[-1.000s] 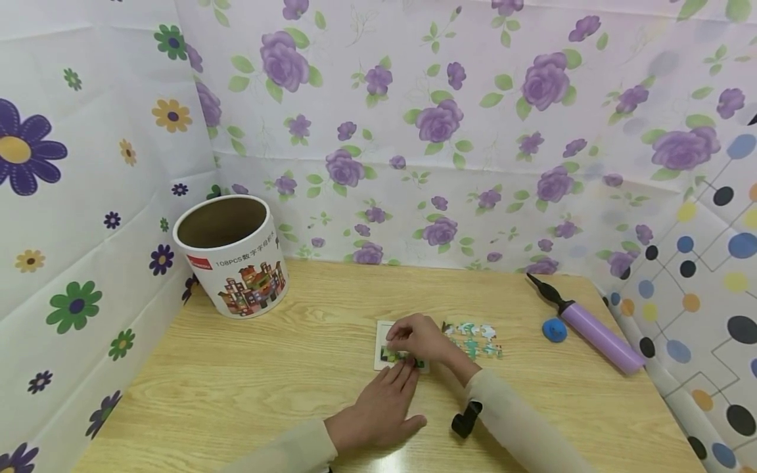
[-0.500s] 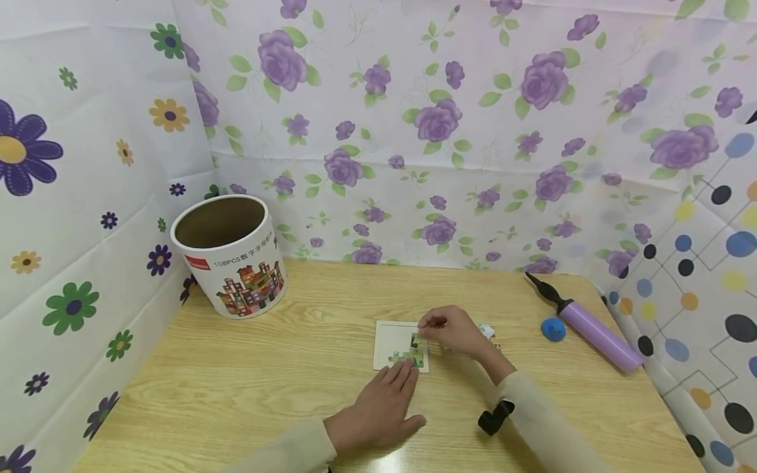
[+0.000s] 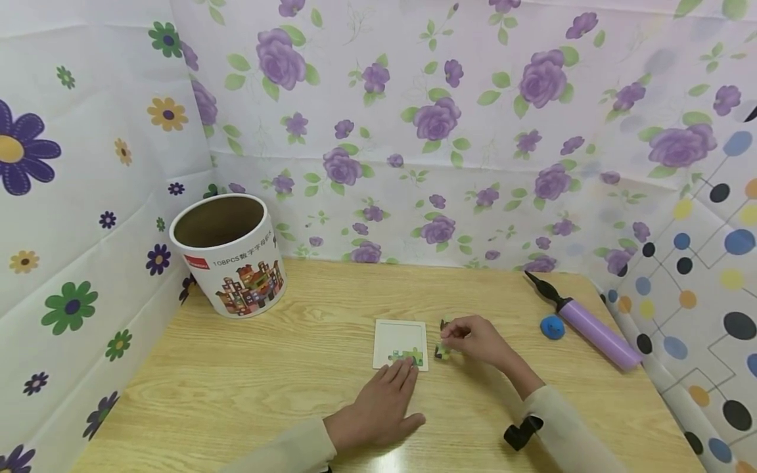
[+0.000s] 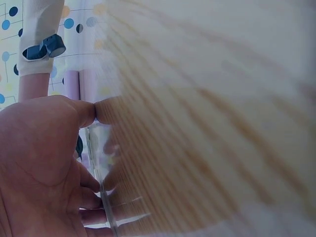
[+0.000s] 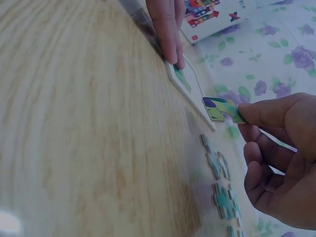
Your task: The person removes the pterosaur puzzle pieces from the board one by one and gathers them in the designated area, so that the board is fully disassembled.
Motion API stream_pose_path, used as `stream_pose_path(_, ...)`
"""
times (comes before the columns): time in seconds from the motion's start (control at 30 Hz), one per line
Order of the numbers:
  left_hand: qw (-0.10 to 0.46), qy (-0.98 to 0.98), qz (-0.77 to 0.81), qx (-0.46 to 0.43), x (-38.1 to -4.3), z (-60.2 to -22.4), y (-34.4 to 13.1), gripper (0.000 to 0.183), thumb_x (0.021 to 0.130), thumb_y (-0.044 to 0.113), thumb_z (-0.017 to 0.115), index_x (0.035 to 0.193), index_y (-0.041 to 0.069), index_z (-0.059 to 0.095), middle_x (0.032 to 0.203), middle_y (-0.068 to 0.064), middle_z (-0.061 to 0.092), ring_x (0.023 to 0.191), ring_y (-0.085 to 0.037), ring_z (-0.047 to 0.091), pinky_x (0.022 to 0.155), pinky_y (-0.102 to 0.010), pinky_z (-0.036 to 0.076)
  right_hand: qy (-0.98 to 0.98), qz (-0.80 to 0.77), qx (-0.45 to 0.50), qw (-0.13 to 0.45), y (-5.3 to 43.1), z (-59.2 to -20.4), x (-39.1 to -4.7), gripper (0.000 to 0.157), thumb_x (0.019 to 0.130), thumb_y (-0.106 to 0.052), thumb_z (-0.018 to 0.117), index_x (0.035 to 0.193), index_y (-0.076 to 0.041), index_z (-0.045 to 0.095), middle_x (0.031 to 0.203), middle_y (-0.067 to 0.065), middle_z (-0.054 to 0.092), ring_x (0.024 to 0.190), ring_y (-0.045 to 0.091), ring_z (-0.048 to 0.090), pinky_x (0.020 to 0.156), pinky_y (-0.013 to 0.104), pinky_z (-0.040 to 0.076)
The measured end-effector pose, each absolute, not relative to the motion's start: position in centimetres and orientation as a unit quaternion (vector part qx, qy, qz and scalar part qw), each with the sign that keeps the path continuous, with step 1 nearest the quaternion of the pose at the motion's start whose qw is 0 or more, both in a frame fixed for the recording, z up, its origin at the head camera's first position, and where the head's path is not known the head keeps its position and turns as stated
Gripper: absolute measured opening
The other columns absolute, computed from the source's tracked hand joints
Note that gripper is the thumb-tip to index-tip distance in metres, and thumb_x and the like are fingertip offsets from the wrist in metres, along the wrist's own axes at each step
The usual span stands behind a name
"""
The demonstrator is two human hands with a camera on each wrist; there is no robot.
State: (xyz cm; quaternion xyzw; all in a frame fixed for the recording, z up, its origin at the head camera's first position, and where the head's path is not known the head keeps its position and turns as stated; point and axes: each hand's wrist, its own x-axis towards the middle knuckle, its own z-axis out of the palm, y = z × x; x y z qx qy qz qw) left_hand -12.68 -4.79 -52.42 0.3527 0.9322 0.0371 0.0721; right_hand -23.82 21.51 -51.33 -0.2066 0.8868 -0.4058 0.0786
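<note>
My left hand (image 3: pixel 378 406) lies flat, straight fingertips pressing the near edge of a small white puzzle board (image 3: pixel 390 334). Its palm and thumb fill the left side of the left wrist view. Joined green puzzle pieces (image 3: pixel 414 355) lie along the board's lower right, partly under those fingertips. Right of the board, my right hand (image 3: pixel 481 340) pinches a green puzzle piece (image 5: pixel 221 109) with a dark purple patch between thumb and finger. Loose teal puzzle pieces (image 5: pixel 224 201) lie on the table below this hand, mostly hidden by it in the head view.
A large white bucket (image 3: pixel 248 276) stands at the back left. A purple balloon pump (image 3: pixel 597 334) with a black nozzle and a small blue round thing (image 3: pixel 552 327) lie to the right. Patterned cloth walls (image 3: pixel 414 131) enclose the wooden table (image 3: pixel 266 374).
My right hand has moved from over the board to its right, carrying a green puzzle piece off the board's right side. My left hand has stayed in place.
</note>
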Motion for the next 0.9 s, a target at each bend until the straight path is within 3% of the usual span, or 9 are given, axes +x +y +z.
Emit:
stream_pose_path(0.63,0.077,0.934,0.037,0.347,-12.5,-51.9,-4.8,0.081,0.106,0.059,0.036,0.161,0.0,0.025,0.168,-0.018,0.019,0.155,-0.031,0.021,0.121,-0.048,0.029,0.912,-0.346,-0.214,0.056,22.5,-53.3,-22.4,0.006,0.094,-0.018,0.076,0.089,-0.022,0.076,0.083,-0.012,0.067,0.073,0.006,0.058,0.066,0.026,0.05)
stream_pose_path(0.9,0.077,0.934,0.031,0.347,-12.5,-52.1,-4.8,0.082,0.106,0.06,0.035,0.161,0.0,0.025,0.169,-0.017,0.019,0.156,-0.031,0.021,0.121,-0.047,0.028,0.915,-0.332,-0.224,0.043,22.2,-53.3,-21.9,0.005,0.094,-0.017,0.075,0.09,-0.019,0.076,0.079,-0.013,0.066,0.069,0.004,0.056,0.062,0.026,0.049)
